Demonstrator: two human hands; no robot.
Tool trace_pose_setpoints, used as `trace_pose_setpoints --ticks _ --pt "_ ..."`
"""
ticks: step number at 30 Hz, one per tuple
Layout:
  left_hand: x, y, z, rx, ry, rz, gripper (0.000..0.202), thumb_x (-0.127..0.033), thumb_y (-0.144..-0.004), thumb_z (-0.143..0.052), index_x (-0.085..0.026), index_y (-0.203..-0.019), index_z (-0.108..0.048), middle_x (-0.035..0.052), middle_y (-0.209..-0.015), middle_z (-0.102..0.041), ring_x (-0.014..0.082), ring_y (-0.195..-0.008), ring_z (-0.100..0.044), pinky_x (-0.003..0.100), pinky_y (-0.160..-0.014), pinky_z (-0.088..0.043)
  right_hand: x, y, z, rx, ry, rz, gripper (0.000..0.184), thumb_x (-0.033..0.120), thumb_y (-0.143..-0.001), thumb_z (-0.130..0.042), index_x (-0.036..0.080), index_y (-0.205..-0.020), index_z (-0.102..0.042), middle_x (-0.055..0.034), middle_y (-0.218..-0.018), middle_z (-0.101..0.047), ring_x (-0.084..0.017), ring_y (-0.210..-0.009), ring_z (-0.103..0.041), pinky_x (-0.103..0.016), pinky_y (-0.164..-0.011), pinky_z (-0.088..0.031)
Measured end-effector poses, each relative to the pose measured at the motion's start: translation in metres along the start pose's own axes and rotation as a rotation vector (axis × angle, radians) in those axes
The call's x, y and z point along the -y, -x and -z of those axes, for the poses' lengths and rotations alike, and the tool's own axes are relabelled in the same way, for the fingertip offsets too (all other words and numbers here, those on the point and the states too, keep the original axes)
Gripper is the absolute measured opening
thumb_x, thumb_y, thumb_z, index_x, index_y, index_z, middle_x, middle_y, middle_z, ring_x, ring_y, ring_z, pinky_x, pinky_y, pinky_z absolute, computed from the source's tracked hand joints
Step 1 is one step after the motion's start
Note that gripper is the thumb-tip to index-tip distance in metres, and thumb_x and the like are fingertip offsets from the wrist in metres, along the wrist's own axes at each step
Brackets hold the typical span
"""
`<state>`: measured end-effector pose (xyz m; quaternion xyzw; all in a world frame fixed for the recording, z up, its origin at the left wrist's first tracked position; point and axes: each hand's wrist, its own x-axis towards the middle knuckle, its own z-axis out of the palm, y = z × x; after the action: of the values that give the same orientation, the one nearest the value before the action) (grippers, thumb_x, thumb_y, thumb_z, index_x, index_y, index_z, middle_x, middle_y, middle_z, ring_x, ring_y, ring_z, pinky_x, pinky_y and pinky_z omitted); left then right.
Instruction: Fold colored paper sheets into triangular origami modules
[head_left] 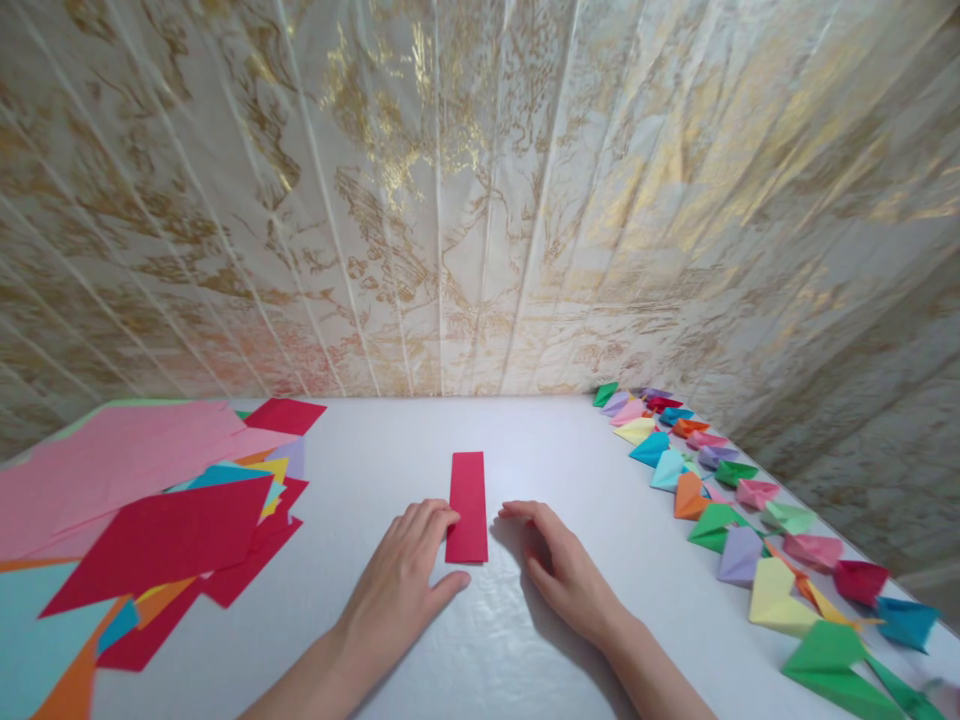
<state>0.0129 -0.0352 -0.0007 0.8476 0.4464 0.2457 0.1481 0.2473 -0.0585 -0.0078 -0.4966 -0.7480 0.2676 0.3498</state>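
Observation:
A narrow red paper strip (469,500), seemingly folded, lies upright in the view on the white table between my hands. My left hand (409,560) rests at its left edge, fingertips touching the paper and thumb stretched out below it. It is not gripping the strip. Just right of the paper, apart from it, my right hand (551,560) hovers or rests near the table with its fingers curved and the thumb away from them. Nothing shows between its fingers.
Coloured paper sheets (172,530) in red, pink, blue and orange are piled at the left. Several folded paper pieces (739,555) in many colours stand in rows along the right edge. Behind the table (390,440) hangs a gold-patterned curtain (450,200).

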Motion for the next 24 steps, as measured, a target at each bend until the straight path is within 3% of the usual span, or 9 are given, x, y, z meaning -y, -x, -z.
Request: trace_pose_setpoints --ticks 6,11,14,17,21,24 --pt "-0.001 -0.016 0.003 0.022 -0.011 0.002 0.011 -0.010 -0.087 -0.062 -0.021 -0.090 -0.061 0.0023 -0.091 -0.066 0.0249 -0.087 -0.061 0.041 -0.083 -0.048 -0.003 0.001 0.000 0.007 0.034 0.064 0.065 -0.003 -0.072 -0.041 0.025 -0.131 -0.049 -0.0069 -0.127 -0.062 -0.022 -0.119 -0.058 -0.043 -0.103 -0.048" --pt "0.008 -0.019 0.008 -0.014 0.146 0.068 0.016 -0.013 -0.095 -0.045 -0.022 -0.087 -0.056 -0.0015 -0.084 -0.066 0.0160 -0.074 -0.065 0.027 -0.071 -0.051 0.010 -0.006 0.000 0.066 0.148 0.257 0.060 -0.003 -0.079 -0.043 0.025 -0.133 -0.046 -0.0093 -0.131 -0.059 -0.025 -0.124 -0.053 -0.045 -0.102 -0.046" --pt "0.010 -0.015 0.007 -0.014 0.260 0.088 0.015 -0.012 -0.093 -0.045 -0.023 -0.086 -0.052 -0.0036 -0.086 -0.066 0.0122 -0.076 -0.067 0.021 -0.071 -0.051 0.023 -0.012 -0.004 0.044 0.249 0.334 0.045 -0.002 -0.085 -0.044 0.022 -0.123 -0.050 -0.0094 -0.113 -0.065 -0.026 -0.107 -0.057 -0.042 -0.089 -0.049" --pt "0.011 -0.010 0.004 -0.014 0.329 0.086 0.016 -0.009 -0.089 -0.045 -0.024 -0.085 -0.049 -0.0028 -0.094 -0.066 0.0120 -0.084 -0.067 0.022 -0.077 -0.051 0.031 -0.015 -0.009 -0.055 0.350 0.368 0.036 -0.002 -0.088 -0.045 0.020 -0.116 -0.051 -0.0088 -0.103 -0.065 -0.023 -0.093 -0.056 -0.037 -0.080 -0.047" --pt "0.013 -0.007 0.003 -0.028 0.370 0.091 0.019 -0.005 -0.084 -0.044 -0.024 -0.080 -0.044 -0.0025 -0.095 -0.063 0.0126 -0.087 -0.065 0.025 -0.080 -0.049 0.031 -0.021 -0.017 -0.087 0.517 0.462 0.031 0.003 -0.095 -0.044 0.019 -0.119 -0.056 -0.0099 -0.112 -0.065 -0.025 -0.098 -0.053 -0.038 -0.087 -0.041" --pt "0.016 -0.006 0.004 -0.040 0.381 0.114 0.020 -0.004 -0.083 -0.044 -0.024 -0.080 -0.044 -0.0024 -0.094 -0.062 0.0124 -0.086 -0.065 0.026 -0.081 -0.050 0.026 -0.024 -0.024 -0.082 0.563 0.501 0.021 0.010 -0.100 -0.044 0.021 -0.103 -0.062 -0.0065 -0.103 -0.068 -0.024 -0.094 -0.053 -0.038 -0.087 -0.038"
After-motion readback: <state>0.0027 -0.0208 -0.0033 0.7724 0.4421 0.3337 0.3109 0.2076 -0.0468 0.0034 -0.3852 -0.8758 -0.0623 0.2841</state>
